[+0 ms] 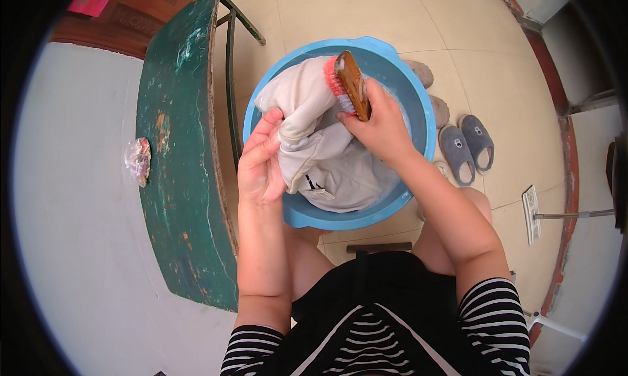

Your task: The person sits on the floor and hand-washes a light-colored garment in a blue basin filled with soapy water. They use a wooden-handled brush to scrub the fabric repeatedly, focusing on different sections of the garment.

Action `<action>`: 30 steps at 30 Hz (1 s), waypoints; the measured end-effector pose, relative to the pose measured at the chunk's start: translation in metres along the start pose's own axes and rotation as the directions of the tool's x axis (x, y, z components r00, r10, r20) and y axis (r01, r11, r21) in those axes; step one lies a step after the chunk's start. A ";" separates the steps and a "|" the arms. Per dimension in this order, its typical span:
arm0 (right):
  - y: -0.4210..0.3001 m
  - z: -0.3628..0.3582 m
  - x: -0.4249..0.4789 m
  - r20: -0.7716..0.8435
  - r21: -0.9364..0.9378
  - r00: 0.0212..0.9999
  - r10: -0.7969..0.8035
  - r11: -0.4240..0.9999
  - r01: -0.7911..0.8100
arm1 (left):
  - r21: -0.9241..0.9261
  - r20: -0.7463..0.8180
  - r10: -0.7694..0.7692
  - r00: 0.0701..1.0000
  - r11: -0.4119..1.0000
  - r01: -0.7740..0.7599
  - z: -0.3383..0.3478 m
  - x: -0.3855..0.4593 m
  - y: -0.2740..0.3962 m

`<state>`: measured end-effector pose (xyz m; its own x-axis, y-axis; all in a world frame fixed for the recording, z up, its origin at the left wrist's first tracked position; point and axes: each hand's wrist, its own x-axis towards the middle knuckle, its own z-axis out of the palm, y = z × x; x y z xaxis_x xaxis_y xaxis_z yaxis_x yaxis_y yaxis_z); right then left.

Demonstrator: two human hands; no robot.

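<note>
A pale beige garment (338, 177) lies bunched in a blue plastic basin (423, 125) of sudsy water, its upper part lifted toward the rim. My left hand (263, 162) grips a fold of the cloth at the basin's left side, fingers and thumb around it. In my right hand (380, 123) is a wooden scrub brush (352, 84) with red and white bristles. The brush is tilted on edge, its bristles facing left against or just beside the raised cloth; contact is hard to tell. A small label (320, 194) shows on the lower part of the garment.
A worn green table (181, 145) stands close on the left, with a plastic-wrapped bundle (138, 162) at its far edge. Grey slippers (457, 152) and brown footwear (439, 110) sit right of the basin on the tiled floor (500, 86). A flat mop (532, 215) lies farther right.
</note>
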<state>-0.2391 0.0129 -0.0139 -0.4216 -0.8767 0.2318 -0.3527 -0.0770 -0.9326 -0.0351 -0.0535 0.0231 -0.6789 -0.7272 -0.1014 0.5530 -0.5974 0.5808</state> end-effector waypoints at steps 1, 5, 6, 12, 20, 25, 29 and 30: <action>-0.001 0.002 0.000 0.005 0.054 1.000 -0.018 0.998 0.017 | -0.029 0.023 -0.031 0.999 0.999 0.031 0.001 -0.001 0.000; 0.000 0.005 0.005 -0.037 0.103 0.999 -0.012 0.995 0.016 | 0.005 0.097 -0.138 0.986 0.990 0.138 0.006 0.000 0.002; 0.000 0.007 0.006 -0.060 0.099 0.998 -0.025 0.995 0.031 | 0.009 0.088 -0.148 0.985 0.989 0.148 0.006 0.001 0.002; 0.001 0.003 0.014 -0.033 0.215 0.999 0.032 0.976 -0.024 | 0.018 0.080 -0.167 0.983 0.986 0.166 -0.004 0.002 0.013; -0.007 -0.015 0.021 0.142 0.188 0.974 0.175 0.962 -0.200 | 0.969 0.179 0.700 0.691 -0.005 -0.246 0.009 0.001 0.015; -0.015 -0.029 0.028 0.342 0.198 0.897 0.281 0.911 -0.361 | 0.855 0.461 0.393 0.795 -0.435 -0.281 0.042 0.010 -0.005; -0.032 -0.038 0.029 0.440 0.242 0.835 0.331 0.852 -0.465 | 0.995 0.104 0.376 0.921 -0.039 -0.096 0.025 0.010 -0.002; -0.025 -0.036 0.029 0.380 0.250 0.874 0.304 0.876 -0.413 | 0.996 0.065 0.371 0.926 0.031 -0.082 0.025 0.011 -0.003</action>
<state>-0.2724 0.0061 0.0264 -0.1583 -0.9697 -0.1862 0.0743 0.1763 -0.9815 -0.0556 -0.0513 0.0405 -0.4547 -0.8735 0.1739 -0.4081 0.3779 0.8310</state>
